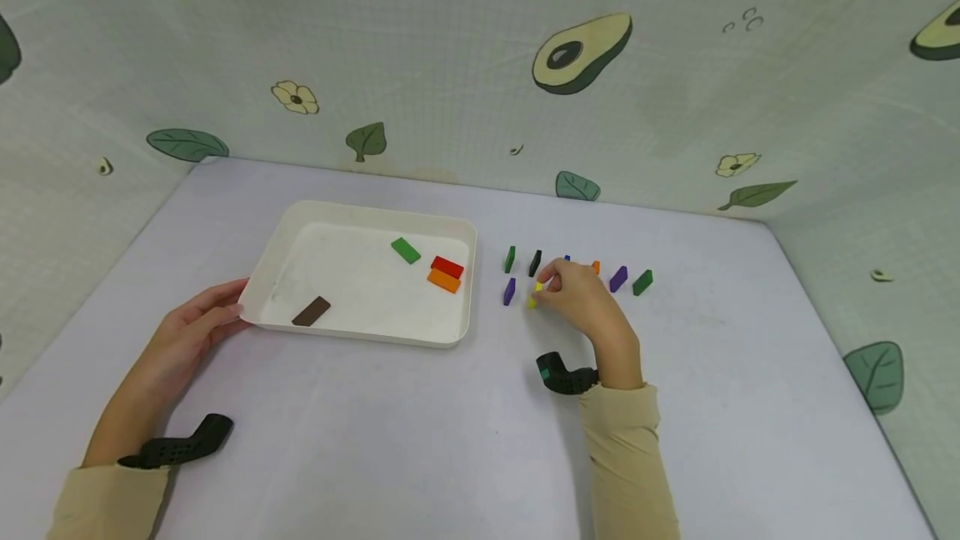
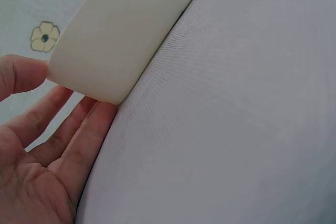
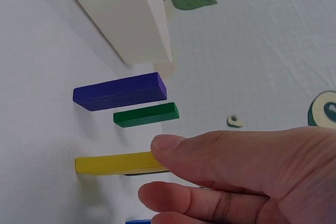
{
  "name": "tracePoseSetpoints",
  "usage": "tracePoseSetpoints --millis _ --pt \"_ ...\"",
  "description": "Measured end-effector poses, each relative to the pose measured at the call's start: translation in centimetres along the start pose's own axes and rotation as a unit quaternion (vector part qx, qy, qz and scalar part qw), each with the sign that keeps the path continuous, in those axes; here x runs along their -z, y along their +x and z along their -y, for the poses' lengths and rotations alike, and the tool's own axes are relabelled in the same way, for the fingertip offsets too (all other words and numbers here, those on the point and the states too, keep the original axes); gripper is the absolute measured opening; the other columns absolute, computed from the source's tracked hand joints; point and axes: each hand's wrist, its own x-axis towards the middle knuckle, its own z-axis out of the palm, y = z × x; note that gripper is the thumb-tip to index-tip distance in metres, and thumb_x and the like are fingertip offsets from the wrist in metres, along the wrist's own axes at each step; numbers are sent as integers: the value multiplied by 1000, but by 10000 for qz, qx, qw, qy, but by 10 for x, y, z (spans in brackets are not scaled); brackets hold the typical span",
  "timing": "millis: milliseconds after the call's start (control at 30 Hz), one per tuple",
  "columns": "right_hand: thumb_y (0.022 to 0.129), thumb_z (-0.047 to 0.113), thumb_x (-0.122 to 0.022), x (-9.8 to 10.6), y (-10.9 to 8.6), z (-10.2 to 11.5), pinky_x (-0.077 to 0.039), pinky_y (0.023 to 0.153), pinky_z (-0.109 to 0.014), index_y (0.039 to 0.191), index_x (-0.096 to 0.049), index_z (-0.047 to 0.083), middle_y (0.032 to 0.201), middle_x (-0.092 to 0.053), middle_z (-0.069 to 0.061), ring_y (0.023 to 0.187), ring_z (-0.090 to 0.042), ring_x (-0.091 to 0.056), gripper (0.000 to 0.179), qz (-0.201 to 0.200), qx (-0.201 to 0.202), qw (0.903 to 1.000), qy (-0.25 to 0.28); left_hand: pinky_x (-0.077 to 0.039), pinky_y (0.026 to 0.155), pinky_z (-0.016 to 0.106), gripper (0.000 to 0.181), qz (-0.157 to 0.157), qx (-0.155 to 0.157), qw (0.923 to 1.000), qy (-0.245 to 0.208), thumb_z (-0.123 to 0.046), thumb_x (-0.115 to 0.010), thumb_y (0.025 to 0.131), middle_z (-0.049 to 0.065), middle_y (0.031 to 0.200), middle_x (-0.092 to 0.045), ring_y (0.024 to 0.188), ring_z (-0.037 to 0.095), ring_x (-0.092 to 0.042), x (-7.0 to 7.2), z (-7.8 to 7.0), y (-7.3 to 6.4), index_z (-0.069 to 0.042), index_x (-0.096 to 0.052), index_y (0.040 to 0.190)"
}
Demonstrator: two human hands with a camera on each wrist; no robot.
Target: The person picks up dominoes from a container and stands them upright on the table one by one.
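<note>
My right hand point(image 1: 581, 298) pinches a yellow domino block point(image 3: 113, 163) near its top, the thumb on the near face. The block stands on end on the table. Around it, upright domino blocks stand in two loose rows: a purple one point(image 1: 509, 292) to its left, with a green one point(image 1: 510, 259) and a black one point(image 1: 535, 263) behind. My left hand point(image 1: 198, 323) holds the left end of a white tray point(image 1: 360, 337); in the left wrist view the thumb touches the rim and the fingers lie against the lower side.
Inside the tray lie a green block point(image 1: 406, 250), a red one point(image 1: 447, 267), an orange one point(image 1: 444, 280) and a brown one point(image 1: 311, 312). Right of my right hand stand a purple block point(image 1: 618, 279) and another green block point(image 1: 642, 282). A patterned cloth point(image 1: 450, 65) hangs behind the table.
</note>
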Motion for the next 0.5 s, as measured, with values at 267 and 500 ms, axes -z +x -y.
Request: tracePoseSetpoints --millis 267,500 --pt "86 19 -63 1 0 -1 -41 65 -29 107 -58 6 88 -53 -7 79 -20 -49 25 -4 15 10000 -8 -48 84 8 41 4 14 10000 -53 -12 -50 96 -12 125 -52 103 -3 -59 0 0 0 -7 -44 137" --pt "87 19 -62 1 0 -1 -40 64 -28 108 -56 6 87 -54 -7 77 -20 -49 26 42 44 10000 14 -48 83 8 41 -34 49 10000 -28 -12 -50 96 -13 125 -52 102 -4 -59 -1 0 1 -7 -45 136"
